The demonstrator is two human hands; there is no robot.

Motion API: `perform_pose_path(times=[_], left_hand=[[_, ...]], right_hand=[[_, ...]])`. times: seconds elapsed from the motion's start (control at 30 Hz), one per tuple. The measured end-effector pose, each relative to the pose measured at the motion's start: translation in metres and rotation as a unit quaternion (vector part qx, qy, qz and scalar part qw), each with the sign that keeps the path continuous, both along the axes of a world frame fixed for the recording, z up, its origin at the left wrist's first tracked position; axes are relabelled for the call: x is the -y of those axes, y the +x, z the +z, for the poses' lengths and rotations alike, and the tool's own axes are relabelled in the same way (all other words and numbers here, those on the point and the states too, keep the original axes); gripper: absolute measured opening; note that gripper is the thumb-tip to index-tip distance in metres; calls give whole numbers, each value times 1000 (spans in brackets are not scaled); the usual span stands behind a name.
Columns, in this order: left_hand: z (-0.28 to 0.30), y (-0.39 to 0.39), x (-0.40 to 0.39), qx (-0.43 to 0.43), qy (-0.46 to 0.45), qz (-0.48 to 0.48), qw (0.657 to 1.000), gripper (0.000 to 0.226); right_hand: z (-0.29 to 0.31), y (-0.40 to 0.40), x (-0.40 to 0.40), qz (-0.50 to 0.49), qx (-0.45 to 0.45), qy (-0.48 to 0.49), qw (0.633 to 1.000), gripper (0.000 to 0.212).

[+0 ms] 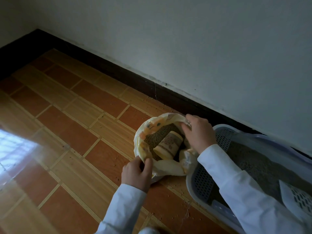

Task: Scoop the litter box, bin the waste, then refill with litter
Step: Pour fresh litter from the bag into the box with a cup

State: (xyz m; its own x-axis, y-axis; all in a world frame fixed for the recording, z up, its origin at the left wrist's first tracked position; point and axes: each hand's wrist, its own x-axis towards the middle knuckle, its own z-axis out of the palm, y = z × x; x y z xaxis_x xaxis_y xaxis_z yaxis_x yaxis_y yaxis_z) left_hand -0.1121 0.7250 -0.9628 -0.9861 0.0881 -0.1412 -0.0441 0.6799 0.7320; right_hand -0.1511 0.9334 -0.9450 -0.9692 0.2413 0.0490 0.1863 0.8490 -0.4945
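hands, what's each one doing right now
Left hand: pinching the near rim of the bag.
Right hand: gripping the bag's far rim, holding it open.

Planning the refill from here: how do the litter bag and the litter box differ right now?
The litter bag is soft yellowish plastic, its mouth held open by the left hand and right hand; the litter box is rigid pale plastic with a perforated rim, untouched by either hand. A paper cup lies tilted in the bag; a slotted scoop rests in the box. Both hold grey-brown litter and sit on the tiled floor.
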Motion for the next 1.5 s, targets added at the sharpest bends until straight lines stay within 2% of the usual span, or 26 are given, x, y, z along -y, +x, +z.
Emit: perform_pose_path(times=[0.07, 0.2, 0.3, 0.4, 0.5, 0.63, 0.77, 0.9, 1.07, 1.17, 1.3, 1.5], left_hand=[[-2, -1, 3, -10, 15, 7, 1000, 35], [-4, -5, 10, -20, 38, 35, 998, 66], [0, -9, 19, -33, 36, 52, 997, 57], [4, -17, 29, -36, 31, 82, 996, 61], [7, -24, 38, -51, 16, 105, 993, 53], [8, -22, 41, -43, -39, 73, 996, 53], [9, -21, 37, -8, -101, 48, 994, 34], [10, -26, 37, -35, -80, 40, 995, 29], [10, -29, 41, -86, -4, 39, 996, 38], [18, -35, 43, -95, 35, 44, 994, 33], [36, -46, 44, -86, 69, 52, 993, 16], [103, -50, 62, -35, 86, 82, 992, 28]], right_hand=[[0, 0, 2, 3, -2, -3, 1000, 22], [1, -1, 5, 6, -8, -9, 1000, 25], [3, -1, 8, 8, -7, -17, 1000, 29], [6, -1, 13, 4, 0, -8, 1000, 32], [9, 0, 19, -9, 5, -17, 1000, 39], [9, 2, 23, -32, 7, -53, 998, 45], [9, 5, 23, -27, 11, -66, 997, 48], [8, 8, 20, -20, 1, -68, 997, 46], [8, 4, 17, -19, -20, -71, 997, 44], [9, -2, 15, -9, -27, -79, 996, 41], [22, -12, 14, 8, -16, -90, 996, 32], [92, -25, 29, 27, 15, -112, 993, 28]])
